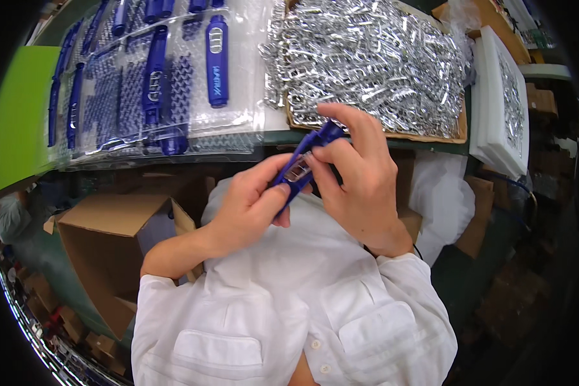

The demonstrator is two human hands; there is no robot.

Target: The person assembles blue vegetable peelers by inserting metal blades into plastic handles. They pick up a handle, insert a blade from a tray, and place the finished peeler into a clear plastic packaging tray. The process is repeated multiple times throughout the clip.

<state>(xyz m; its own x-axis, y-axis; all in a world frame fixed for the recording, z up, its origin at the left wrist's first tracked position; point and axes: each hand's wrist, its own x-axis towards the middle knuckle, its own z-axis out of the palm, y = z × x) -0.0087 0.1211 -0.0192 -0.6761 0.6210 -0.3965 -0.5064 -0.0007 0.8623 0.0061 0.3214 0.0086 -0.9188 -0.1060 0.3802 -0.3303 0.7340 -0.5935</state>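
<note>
A long blue plastic casing (305, 145) slants up to the right in front of my chest. My left hand (251, 196) grips its lower end, thumb on top and fingers underneath. Set against the casing's face is a shiny silver slotted trim piece (297, 169). The thumb and a finger of my right hand (361, 170) close on the upper end of this trim, with another finger raised beyond the casing. How firmly the trim sits in the casing cannot be seen.
Silver trim pieces (373, 64) heap up in a shallow cardboard box at the far right. Clear plastic trays (199, 138) of blue casings (217, 61) lie at the far left. White foam slabs (495, 116) stand on the right; an open carton (109, 219) is below left.
</note>
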